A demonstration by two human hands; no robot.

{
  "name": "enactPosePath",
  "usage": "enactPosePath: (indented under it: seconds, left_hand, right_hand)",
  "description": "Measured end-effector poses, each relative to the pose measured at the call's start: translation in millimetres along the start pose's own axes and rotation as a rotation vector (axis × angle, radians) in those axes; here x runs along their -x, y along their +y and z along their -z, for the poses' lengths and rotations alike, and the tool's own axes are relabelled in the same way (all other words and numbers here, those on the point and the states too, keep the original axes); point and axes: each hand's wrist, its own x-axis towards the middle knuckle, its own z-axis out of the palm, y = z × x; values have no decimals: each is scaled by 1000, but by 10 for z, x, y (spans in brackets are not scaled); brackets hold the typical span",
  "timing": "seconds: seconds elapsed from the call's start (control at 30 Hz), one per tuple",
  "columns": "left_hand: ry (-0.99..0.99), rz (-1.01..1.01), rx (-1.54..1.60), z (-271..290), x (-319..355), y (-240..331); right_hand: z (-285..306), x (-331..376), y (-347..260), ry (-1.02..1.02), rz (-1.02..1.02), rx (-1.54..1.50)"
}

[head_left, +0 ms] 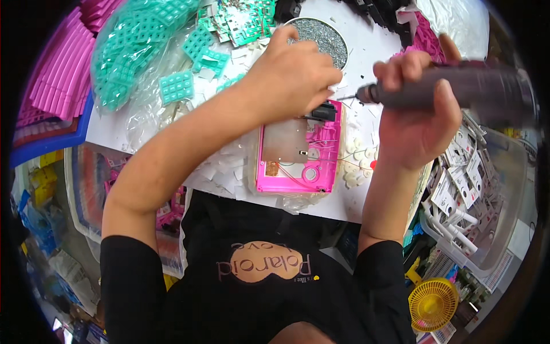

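Note:
A pink plastic casing (295,184) lies open on the table in front of me, with thin wires and a grey translucent plate (282,140) inside. At its far right corner sits a black part (325,112). My left hand (298,74) is over the casing's far edge, its fingers curled down beside the black part. What its fingertips hold, if anything, is hidden. My right hand (415,109) is wrapped round a dark grey electric screwdriver (458,89), blurred by motion. The screwdriver's bit points left, just above the black part and apart from it.
A round tub of small screws (323,40) stands beyond my left hand. Teal keypads (176,87) and green circuit boards (243,23) are heaped at the back left. Small whitish discs (358,163) lie right of the casing. A clear bin (487,252) of white parts stands at the right.

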Motion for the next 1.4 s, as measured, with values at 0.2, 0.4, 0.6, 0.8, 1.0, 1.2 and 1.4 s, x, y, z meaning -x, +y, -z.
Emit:
enactPosePath:
  seconds: [0.2, 0.4, 0.6, 0.8, 1.0, 1.2, 1.4]
  left_hand:
    - [50, 104, 382, -66, 228, 224]
    - [48, 108, 356, -68, 258, 240]
    - [22, 211, 119, -149, 296, 306]
    - [-46, 205, 82, -154, 333, 303]
    - [-42, 189, 106, -162, 315, 286]
    - [-177, 186, 279, -159, 243, 240]
    - [45, 177, 298, 608, 462, 437]
  right_hand:
    - [76, 110, -142, -277, 66, -100]
    - [74, 152, -82, -260, 29, -104]
    - [116, 145, 145, -92, 51, 27]
    - [116, 154, 305, -45, 11, 84]
    - [140, 176, 429, -90, -14, 241]
    - [278, 39, 363, -225, -223, 103]
    - [125, -313, -260, 381, -197, 210]
